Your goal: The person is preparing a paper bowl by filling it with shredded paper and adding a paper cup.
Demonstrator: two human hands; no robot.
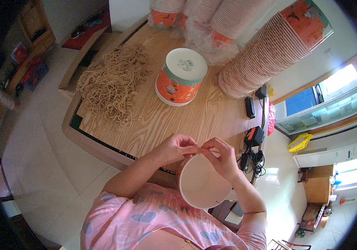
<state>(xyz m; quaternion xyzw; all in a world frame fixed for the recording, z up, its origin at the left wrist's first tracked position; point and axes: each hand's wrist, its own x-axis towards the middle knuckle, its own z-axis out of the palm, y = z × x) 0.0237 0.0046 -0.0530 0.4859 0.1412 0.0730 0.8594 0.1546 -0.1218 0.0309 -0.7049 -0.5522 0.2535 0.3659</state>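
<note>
A white-lined paper bucket (203, 183) is tilted against my body, its open mouth facing up toward me. At its far rim my left hand (178, 148) and my right hand (220, 156) meet, fingertips pinched together. Whatever lies between the fingertips is too small to make out. On the bucket's near rim, at the lower right, a small brown cord-like bit shows. Ahead on the table stands an upside-down orange and green paper bucket (181, 85) with a white base. A heap of tan twine cords (114, 85) lies to its left.
Tall stacks of nested paper buckets (266, 54) lean across the table's back right, beside crumpled clear plastic (205, 43). Black power adapters with coiled cables (253, 160) sit at the right edge. An open cardboard box (80, 62) stands past the left edge of the wooden table (145, 129).
</note>
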